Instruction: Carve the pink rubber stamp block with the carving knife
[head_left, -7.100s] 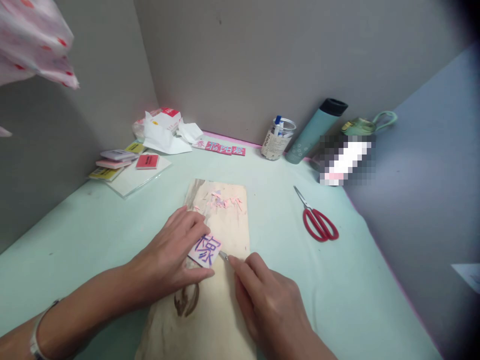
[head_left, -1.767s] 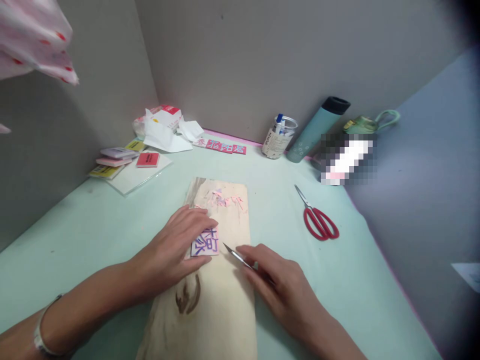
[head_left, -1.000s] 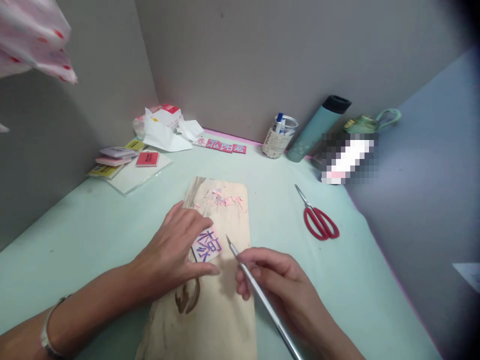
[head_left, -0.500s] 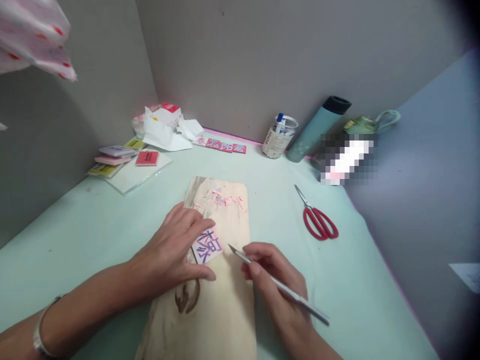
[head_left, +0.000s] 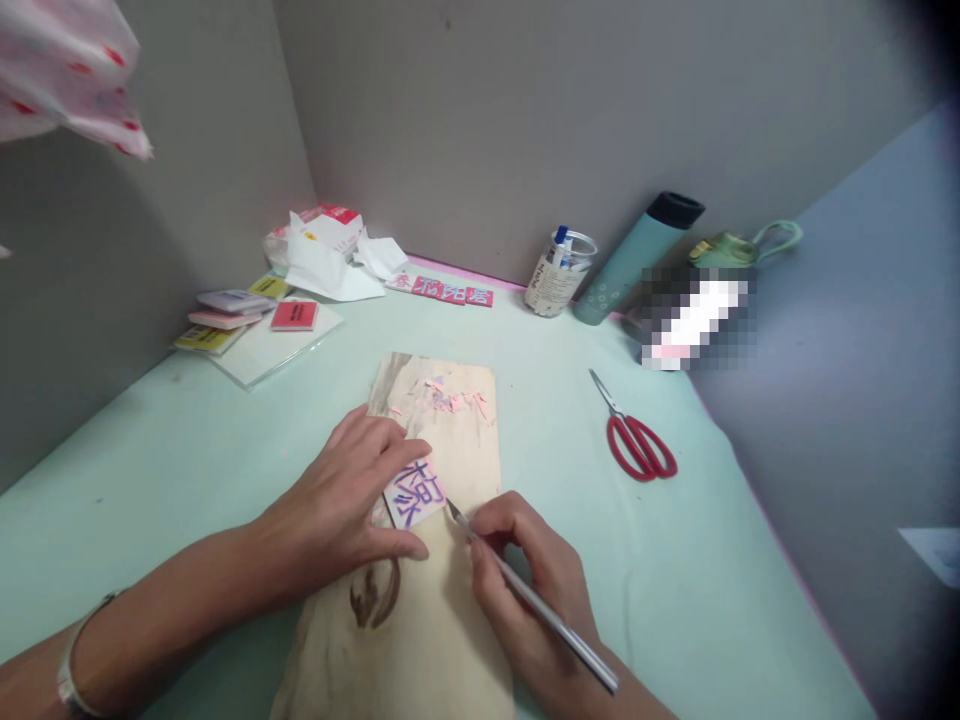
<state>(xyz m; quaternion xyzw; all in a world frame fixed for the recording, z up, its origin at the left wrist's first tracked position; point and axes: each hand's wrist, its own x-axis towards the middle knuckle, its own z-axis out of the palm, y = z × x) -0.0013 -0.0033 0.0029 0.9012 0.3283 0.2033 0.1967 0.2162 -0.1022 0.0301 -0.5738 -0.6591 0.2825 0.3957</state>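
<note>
My right hand [head_left: 534, 580] is closed around a silver craft knife [head_left: 559, 625] in a pen-like hold. The knife's tip is at the right edge of a small pale pink carving block [head_left: 417, 492], marked with purple character strokes. With thumb and fingers around its left side, my left hand [head_left: 349, 490] steadies this block on a wooden board [head_left: 457, 640]. Part of the block's left side is hidden under the fingers. Pink and purple shavings [head_left: 450, 400] lie on the far end of the board.
Red-handled scissors [head_left: 634, 430] lie right of the board. Behind stand a can of pens [head_left: 559, 275], a teal bottle [head_left: 637, 258] and a green-lidded bottle [head_left: 724, 250]. Carved red blocks [head_left: 454, 291] form a row at the back. Small packets [head_left: 294, 317] and tissues [head_left: 322, 265] sit at left.
My right hand has shifted slightly left and down, bringing the knife tip from just off the block to its right edge. My left hand and the block have hardly moved.
</note>
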